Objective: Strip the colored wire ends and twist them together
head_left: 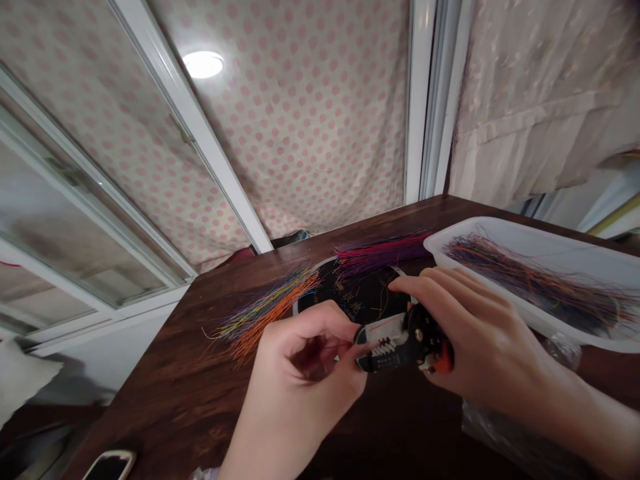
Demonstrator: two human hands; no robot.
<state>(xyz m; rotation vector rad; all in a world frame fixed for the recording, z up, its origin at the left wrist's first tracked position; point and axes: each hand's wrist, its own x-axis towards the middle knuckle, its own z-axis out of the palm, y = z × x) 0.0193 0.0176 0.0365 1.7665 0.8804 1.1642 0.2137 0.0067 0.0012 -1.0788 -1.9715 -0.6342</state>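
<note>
My right hand [477, 333] grips a black wire stripper [400, 343] with orange handle tips, its toothed jaw pointing left. My left hand [305, 363] has its fingers pinched right at that jaw; whatever thin wire it may hold is hidden behind the fingers. Both hands hover over a dark wooden table [200, 400]. Just behind them lies a round black dish [357, 293] holding small wire scraps.
A bundle of orange, yellow and blue wires [265, 310] lies left of the dish, a purple and red bundle [385, 250] behind it. A white tray [540, 250] with several mixed wires stands at the right. A phone [110, 463] lies at the table's near left edge.
</note>
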